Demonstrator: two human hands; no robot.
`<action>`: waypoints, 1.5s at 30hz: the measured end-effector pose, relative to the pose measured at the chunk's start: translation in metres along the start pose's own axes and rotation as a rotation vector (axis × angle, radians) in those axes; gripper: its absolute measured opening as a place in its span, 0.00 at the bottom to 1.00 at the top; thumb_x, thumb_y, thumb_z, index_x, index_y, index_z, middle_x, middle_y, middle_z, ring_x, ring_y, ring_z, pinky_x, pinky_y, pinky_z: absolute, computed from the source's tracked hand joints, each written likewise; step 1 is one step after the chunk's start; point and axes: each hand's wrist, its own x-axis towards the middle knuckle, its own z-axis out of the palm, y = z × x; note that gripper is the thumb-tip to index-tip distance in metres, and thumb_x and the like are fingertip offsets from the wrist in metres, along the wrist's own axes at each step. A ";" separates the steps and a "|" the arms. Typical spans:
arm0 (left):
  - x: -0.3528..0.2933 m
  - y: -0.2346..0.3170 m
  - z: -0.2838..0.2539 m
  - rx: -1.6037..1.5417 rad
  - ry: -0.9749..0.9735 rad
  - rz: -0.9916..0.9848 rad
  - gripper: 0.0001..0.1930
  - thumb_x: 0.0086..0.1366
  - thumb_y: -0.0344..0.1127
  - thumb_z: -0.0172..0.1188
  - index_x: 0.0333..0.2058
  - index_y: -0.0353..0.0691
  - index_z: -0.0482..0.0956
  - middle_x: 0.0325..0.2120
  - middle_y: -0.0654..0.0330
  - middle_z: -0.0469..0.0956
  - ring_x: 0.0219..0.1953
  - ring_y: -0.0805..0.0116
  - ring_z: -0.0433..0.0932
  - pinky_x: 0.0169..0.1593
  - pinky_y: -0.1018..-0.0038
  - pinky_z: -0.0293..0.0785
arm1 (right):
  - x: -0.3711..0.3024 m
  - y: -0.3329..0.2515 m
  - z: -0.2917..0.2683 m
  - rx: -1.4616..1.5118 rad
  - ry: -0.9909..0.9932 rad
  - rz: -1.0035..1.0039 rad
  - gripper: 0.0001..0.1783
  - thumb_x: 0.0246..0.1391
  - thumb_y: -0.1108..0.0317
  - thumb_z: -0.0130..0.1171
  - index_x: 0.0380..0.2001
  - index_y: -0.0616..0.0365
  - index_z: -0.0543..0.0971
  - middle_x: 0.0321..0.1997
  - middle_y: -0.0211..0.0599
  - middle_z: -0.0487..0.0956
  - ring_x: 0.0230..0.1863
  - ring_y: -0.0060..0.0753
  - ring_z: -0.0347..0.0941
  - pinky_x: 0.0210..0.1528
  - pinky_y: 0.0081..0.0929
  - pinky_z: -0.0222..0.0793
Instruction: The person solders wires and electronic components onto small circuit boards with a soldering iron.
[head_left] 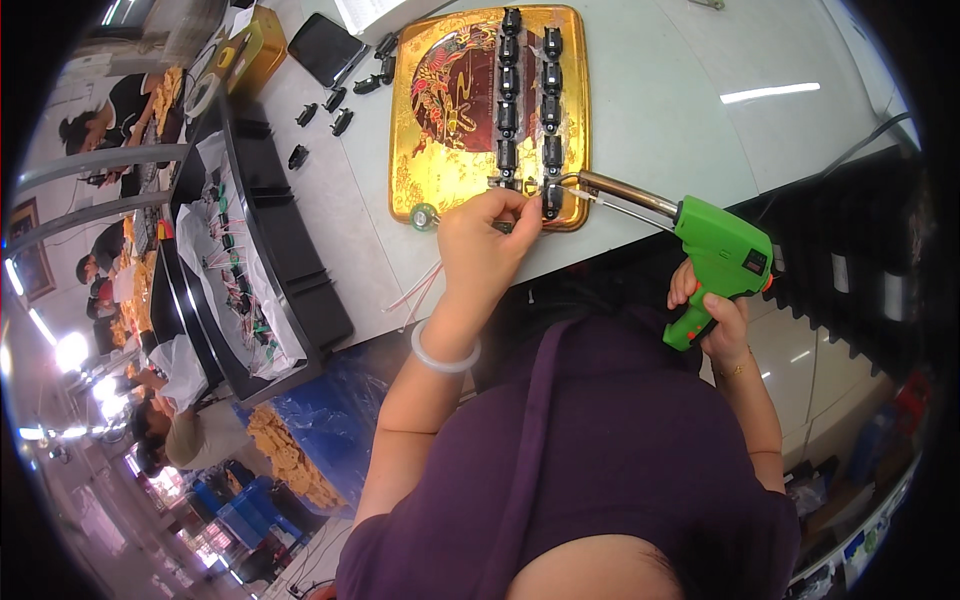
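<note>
My right hand (726, 318) is wrapped round the grip of a green soldering gun (722, 240). Its metal tip reaches left to the lowest black component (552, 198) of the right-hand row on a gold tin lid (409, 165). Close to that tip, the thumb and fingers of my left hand (485, 238) are pinched together; what they hold is too small to make out. A small round green part (423, 216) shows just left of this hand, and thin red and white wires (414, 291) trail beside its wrist. Two rows of black components (507, 117) stand on the lid.
Left of the lid lie several loose black parts (342, 122) and a dark phone (327, 50). A black tray (285, 228) holds wired green boards. Black stacked trays (850, 265) stand at the right, with a cable above. Other people work at far left.
</note>
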 end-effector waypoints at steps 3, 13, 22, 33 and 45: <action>0.000 0.000 0.000 0.006 -0.005 -0.015 0.05 0.48 0.31 0.62 0.20 0.36 0.78 0.11 0.61 0.74 0.13 0.75 0.71 0.19 0.80 0.64 | 0.001 -0.003 -0.002 -0.028 -0.025 -0.023 0.19 0.42 0.60 0.50 0.32 0.67 0.71 0.29 0.43 0.70 0.31 0.32 0.67 0.34 0.26 0.65; 0.001 0.003 -0.003 0.004 -0.035 -0.034 0.05 0.49 0.31 0.62 0.20 0.36 0.78 0.12 0.61 0.74 0.14 0.75 0.71 0.20 0.80 0.64 | 0.007 -0.012 -0.012 0.094 -0.024 -0.137 0.29 0.43 0.60 0.48 0.46 0.71 0.66 0.41 0.55 0.71 0.33 0.34 0.69 0.36 0.28 0.68; 0.002 0.001 -0.004 -0.021 -0.043 -0.024 0.05 0.49 0.30 0.61 0.19 0.35 0.77 0.12 0.60 0.74 0.15 0.74 0.72 0.21 0.80 0.65 | 0.007 -0.010 -0.010 0.122 -0.018 -0.100 0.29 0.43 0.60 0.48 0.48 0.69 0.65 0.42 0.55 0.70 0.34 0.34 0.69 0.37 0.28 0.68; 0.004 0.006 -0.009 0.030 -0.089 -0.036 0.05 0.49 0.30 0.62 0.22 0.35 0.77 0.13 0.60 0.74 0.15 0.75 0.71 0.21 0.81 0.64 | 0.008 -0.013 -0.013 0.138 -0.018 -0.089 0.30 0.42 0.61 0.48 0.48 0.70 0.64 0.43 0.56 0.70 0.35 0.34 0.69 0.37 0.28 0.68; 0.013 0.011 -0.036 0.238 -0.317 0.302 0.08 0.44 0.33 0.65 0.26 0.41 0.78 0.23 0.64 0.73 0.26 0.66 0.70 0.29 0.72 0.65 | 0.011 -0.015 -0.013 0.140 -0.102 -0.065 0.32 0.41 0.60 0.52 0.48 0.71 0.66 0.45 0.56 0.71 0.35 0.33 0.70 0.37 0.27 0.69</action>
